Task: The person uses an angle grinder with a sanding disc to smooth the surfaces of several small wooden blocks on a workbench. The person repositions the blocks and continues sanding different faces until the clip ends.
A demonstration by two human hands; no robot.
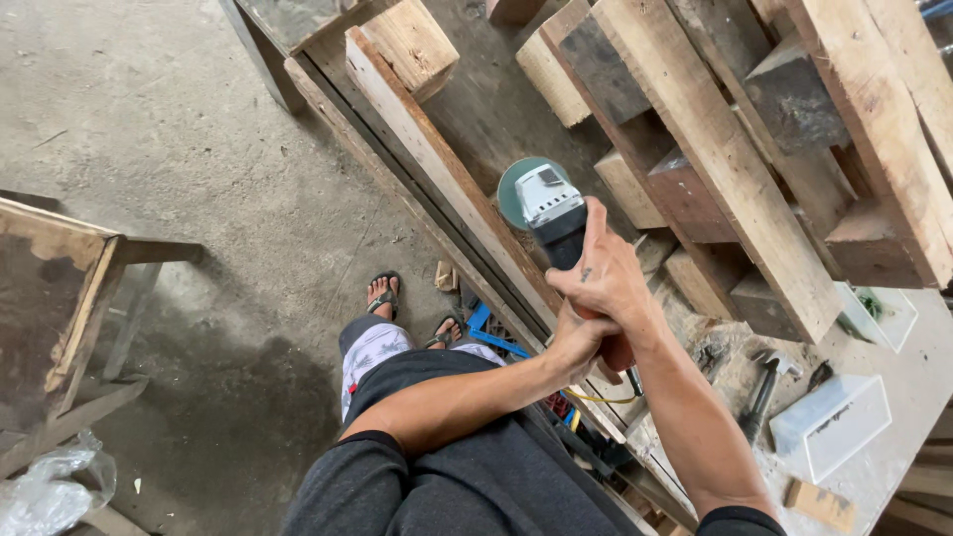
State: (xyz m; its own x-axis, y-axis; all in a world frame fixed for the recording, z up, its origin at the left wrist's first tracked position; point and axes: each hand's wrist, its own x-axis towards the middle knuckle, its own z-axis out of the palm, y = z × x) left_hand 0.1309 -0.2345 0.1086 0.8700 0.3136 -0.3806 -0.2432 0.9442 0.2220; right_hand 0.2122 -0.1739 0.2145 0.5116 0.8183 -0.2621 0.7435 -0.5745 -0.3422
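Note:
Both my hands grip an angle grinder (549, 203) with a grey head, dark body and teal disc guard. My right hand (606, 273) wraps the body from above. My left hand (576, 337) holds the rear end just below it. The disc hangs over the edge of a long wooden plank (437, 159) that runs diagonally along the workbench edge. Whether the disc touches the wood I cannot tell.
A wooden pallet (754, 129) lies on the bench at upper right. A hammer (764, 387), a clear plastic box (834, 422) and a white tray (879, 313) sit near the right. My sandalled feet (382, 293) stand on the concrete floor; a wooden stool (60, 288) stands left.

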